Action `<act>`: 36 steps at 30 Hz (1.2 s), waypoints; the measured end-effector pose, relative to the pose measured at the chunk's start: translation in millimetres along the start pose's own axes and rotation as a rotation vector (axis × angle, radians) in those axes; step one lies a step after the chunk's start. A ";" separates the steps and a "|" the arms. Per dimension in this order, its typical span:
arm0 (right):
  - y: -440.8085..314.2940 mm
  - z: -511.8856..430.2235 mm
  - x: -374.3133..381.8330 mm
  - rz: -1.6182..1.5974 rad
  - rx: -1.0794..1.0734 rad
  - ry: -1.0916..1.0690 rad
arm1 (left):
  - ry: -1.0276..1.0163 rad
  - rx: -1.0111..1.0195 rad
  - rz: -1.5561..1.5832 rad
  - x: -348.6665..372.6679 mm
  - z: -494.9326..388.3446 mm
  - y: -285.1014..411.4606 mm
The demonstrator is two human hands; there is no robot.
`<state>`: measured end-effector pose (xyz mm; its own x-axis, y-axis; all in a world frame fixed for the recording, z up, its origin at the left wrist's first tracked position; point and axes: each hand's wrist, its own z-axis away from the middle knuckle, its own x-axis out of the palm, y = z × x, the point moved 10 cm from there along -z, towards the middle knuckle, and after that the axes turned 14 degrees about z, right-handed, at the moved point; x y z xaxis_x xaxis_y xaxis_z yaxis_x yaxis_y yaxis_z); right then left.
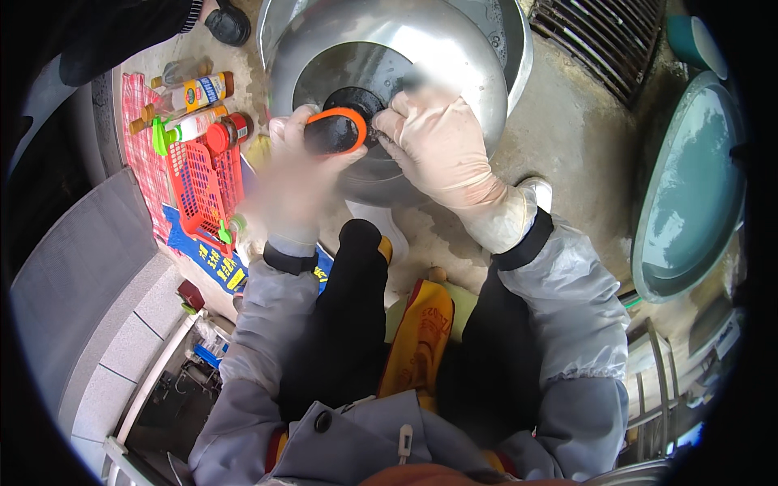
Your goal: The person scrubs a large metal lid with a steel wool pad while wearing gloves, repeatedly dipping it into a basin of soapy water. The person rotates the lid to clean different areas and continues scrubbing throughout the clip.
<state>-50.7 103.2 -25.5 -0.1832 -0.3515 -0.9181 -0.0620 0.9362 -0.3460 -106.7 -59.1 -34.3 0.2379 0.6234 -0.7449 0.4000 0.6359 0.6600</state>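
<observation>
A large domed steel lid (480, 115) with a dark glass-like centre (322, 70) rests over a steel basin (521, 54) in front of me. My left hand (301, 164), in a pale glove, grips a black oval handle with an orange rim (335, 130) above a round black base (349, 97). Whether handle and base are joined is hidden. My right hand (434, 130), gloved too, has its fingers curled with the tips against that base's right side. A blur covers its upper knuckles, so anything held there cannot be made out.
Left of the basin lie several bottles (203, 91), a spray bottle (194, 124), a red-lidded jar (228, 132) and a red plastic basket (194, 188). On the right stand a wide green tub of water (687, 188) and a metal drain grate (598, 39). A person's shoe (228, 24) shows top left.
</observation>
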 end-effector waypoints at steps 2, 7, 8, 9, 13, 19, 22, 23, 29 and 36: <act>8.2 -16.7 0.8 -0.040 0.035 0.054 | 0.014 0.004 0.020 -0.9 0.4 1.6; -4.1 -67.8 7.9 0.001 -0.082 0.100 | 0.019 -0.003 0.027 -2.6 -1.8 3.1; -4.9 -68.4 5.6 -0.010 -0.105 0.092 | 0.012 -0.012 0.042 -2.3 -2.6 1.9; -8.2 -66.0 -1.4 -0.028 -0.143 0.131 | 0.008 -0.025 0.060 -2.3 -3.1 -0.4; 12.2 -39.1 3.7 -0.179 -0.059 -0.101 | -0.005 -0.016 0.120 -1.2 -1.0 -3.6; -16.2 -82.5 21.8 -0.160 -0.280 -0.062 | 0.024 0.028 0.117 -4.7 -2.7 -0.9; -20.4 -90.6 18.5 -0.229 -0.362 -0.068 | 0.000 0.011 0.101 -4.7 -5.6 -1.5; -12.7 -85.9 18.1 -0.212 -0.337 -0.109 | -0.007 0.002 0.093 -5.0 -6.3 -2.4; 15.7 -57.4 2.8 -0.210 -0.309 -0.084 | 0.018 0.049 0.129 -4.5 -9.0 -1.4; -19.0 -99.5 19.2 -0.229 -0.371 -0.129 | 0.012 0.048 0.096 -5.5 -12.4 0.6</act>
<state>-150.6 79.2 -17.3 -0.0017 -0.5256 -0.8507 -0.4386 0.7649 -0.4717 -118.7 -56.5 -28.5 0.2662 0.6858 -0.6773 0.4178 0.5512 0.7223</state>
